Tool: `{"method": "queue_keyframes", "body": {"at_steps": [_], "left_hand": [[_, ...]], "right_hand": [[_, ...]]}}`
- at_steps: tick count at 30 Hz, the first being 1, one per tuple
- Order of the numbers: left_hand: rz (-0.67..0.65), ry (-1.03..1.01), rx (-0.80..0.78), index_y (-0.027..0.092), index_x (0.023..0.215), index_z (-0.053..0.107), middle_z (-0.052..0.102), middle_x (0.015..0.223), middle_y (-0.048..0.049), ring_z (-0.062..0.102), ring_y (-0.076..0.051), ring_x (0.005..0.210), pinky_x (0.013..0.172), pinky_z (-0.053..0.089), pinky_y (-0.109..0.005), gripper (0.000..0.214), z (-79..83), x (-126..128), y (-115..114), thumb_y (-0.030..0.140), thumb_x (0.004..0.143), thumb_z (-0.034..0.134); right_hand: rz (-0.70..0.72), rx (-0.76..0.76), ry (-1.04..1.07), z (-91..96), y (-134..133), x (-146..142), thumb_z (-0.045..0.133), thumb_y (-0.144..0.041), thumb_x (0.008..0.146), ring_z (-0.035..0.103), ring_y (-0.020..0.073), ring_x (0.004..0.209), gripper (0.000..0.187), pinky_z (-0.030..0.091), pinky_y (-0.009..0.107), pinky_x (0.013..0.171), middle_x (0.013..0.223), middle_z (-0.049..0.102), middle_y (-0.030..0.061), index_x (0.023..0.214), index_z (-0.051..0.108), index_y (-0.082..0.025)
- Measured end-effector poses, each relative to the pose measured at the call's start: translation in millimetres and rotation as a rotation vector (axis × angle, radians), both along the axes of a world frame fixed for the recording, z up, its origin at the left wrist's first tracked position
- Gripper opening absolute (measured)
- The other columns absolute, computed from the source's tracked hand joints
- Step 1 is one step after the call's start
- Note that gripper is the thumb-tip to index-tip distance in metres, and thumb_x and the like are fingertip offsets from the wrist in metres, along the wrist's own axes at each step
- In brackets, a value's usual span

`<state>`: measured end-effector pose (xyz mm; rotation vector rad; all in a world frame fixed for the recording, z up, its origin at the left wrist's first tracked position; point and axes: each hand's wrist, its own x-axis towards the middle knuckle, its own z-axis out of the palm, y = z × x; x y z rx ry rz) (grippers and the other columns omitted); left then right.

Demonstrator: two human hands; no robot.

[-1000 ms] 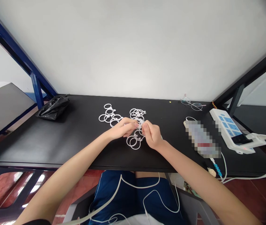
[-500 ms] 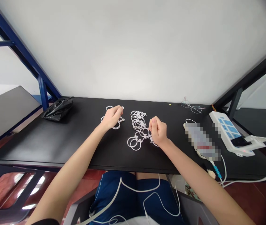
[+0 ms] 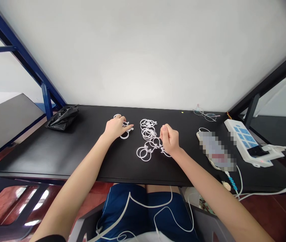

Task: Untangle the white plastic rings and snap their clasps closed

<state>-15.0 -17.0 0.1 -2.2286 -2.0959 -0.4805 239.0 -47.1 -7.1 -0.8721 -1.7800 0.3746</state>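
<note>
On the black desk [image 3: 87, 148] lies a small group of white plastic rings [image 3: 124, 135] with little knobs, partly hidden under my left hand [image 3: 114, 128]. That hand is low over them, fingers spread and the thumb pointing right. A larger loose pile of white rings [image 3: 148, 129] stretches down the middle of the desk. At its right side my right hand [image 3: 170, 138] is curled into a fist, thumb on top. Whatever may be inside the fist is hidden. Several rings at the pile's lower right lie close against this hand.
A black plastic bag [image 3: 63, 117] lies at the far left. To the right are eyeglasses [image 3: 205, 115], a phone [image 3: 217, 151] with a cable, and a white power strip [image 3: 246, 143] with plugs. White cables run over my lap. A blue metal frame [image 3: 29, 67] rises at the left.
My left hand has shifted a little left, and its fingers have spread over the small ring group, uncovering rings on its right. The right fist has stayed nearly in place.
</note>
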Motion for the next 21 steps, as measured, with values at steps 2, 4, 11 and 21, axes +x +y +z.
{"method": "queue_keyframes", "body": {"at_steps": [2,4,11,21], "left_hand": [[0.005,-0.004,0.000,0.019,0.102,0.065,0.064,0.106,-0.0080,0.066,-0.023,0.080,0.059,0.039,-0.027,0.051,1.6,-1.7,-0.5,0.065,0.082,0.053],[0.016,-0.013,0.006,0.019,0.102,0.065,0.063,0.105,-0.0079,0.066,-0.023,0.079,0.059,0.040,-0.027,0.052,3.2,-2.8,-1.2,0.065,0.082,0.054],[-0.174,-0.279,0.111,0.019,0.091,0.064,0.064,0.094,-0.0042,0.058,-0.014,0.070,0.062,0.040,-0.026,0.028,11.9,14.6,-10.1,0.045,0.087,0.056],[-0.731,-0.589,-0.572,0.016,0.084,0.068,0.069,0.080,-0.0019,0.058,-0.009,0.058,0.052,0.042,-0.019,0.035,16.8,30.3,-20.8,0.045,0.067,0.078]], "right_hand": [[-0.004,-0.002,0.006,0.2,0.4,0.1,0.032,-0.036,0.102,0.041,0.0092,0.044,0.041,0.030,0.025,0.046,0.051,0.039,-0.0039,0.064,0.033,-0.022],[-0.006,-0.003,0.010,0.5,0.9,0.3,0.032,-0.037,0.102,0.041,0.0093,0.044,0.041,0.031,0.025,0.046,0.051,0.039,-0.0038,0.064,0.033,-0.022],[0.001,0.007,-0.019,2.5,2.2,1.3,0.036,-0.033,0.101,0.039,0.0085,0.044,0.040,0.030,0.025,0.046,0.051,0.038,-0.0044,0.063,0.032,-0.022],[-0.039,0.060,-0.054,6.8,0.9,0.8,0.038,-0.032,0.100,0.037,0.0079,0.043,0.039,0.030,0.024,0.046,0.048,0.040,-0.0048,0.063,0.036,-0.021]]}}
